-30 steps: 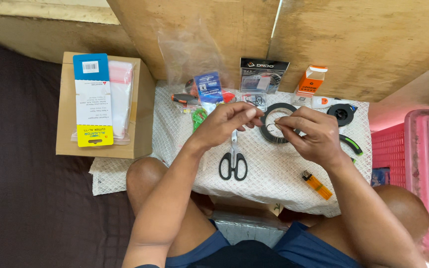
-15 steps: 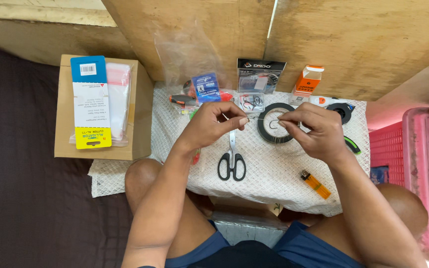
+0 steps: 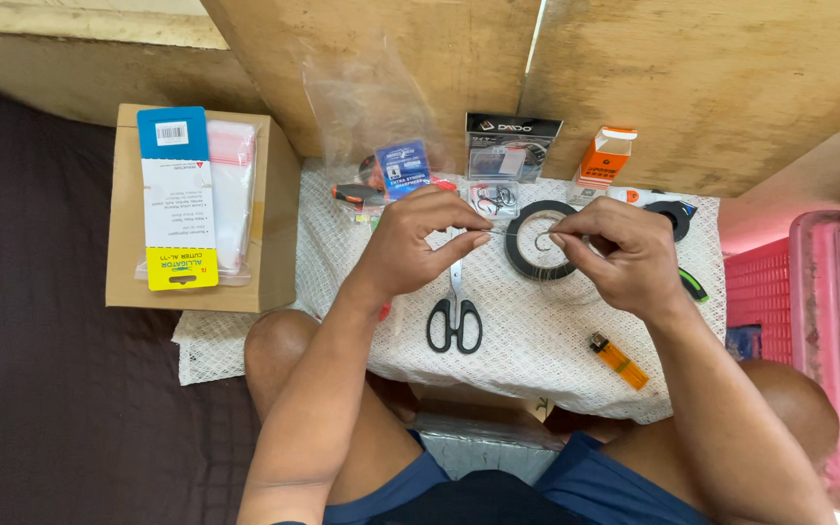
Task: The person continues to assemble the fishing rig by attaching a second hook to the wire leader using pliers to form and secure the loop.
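Observation:
My left hand (image 3: 418, 245) and my right hand (image 3: 616, 253) are raised over a white lace cloth (image 3: 537, 340), fingertips pinched toward each other. A thin line (image 3: 519, 233) stretches between the two pinches, just over a black spool ring (image 3: 537, 240). Whatever else my fingertips hold is too small to see. Black scissors (image 3: 455, 313) lie on the cloth below my left hand, handles toward me. An orange lighter (image 3: 619, 361) lies below my right hand.
A cardboard box (image 3: 274, 233) at the left carries a plastic packet with a blue and yellow card (image 3: 177, 199). Small packets (image 3: 509, 156), an orange box (image 3: 605, 156) and a black reel (image 3: 673, 219) line the wooden wall. A pink crate (image 3: 789, 321) stands at the right.
Both hands have kept pinching over the spool. They have drawn slightly apart, so the thin line shows between them.

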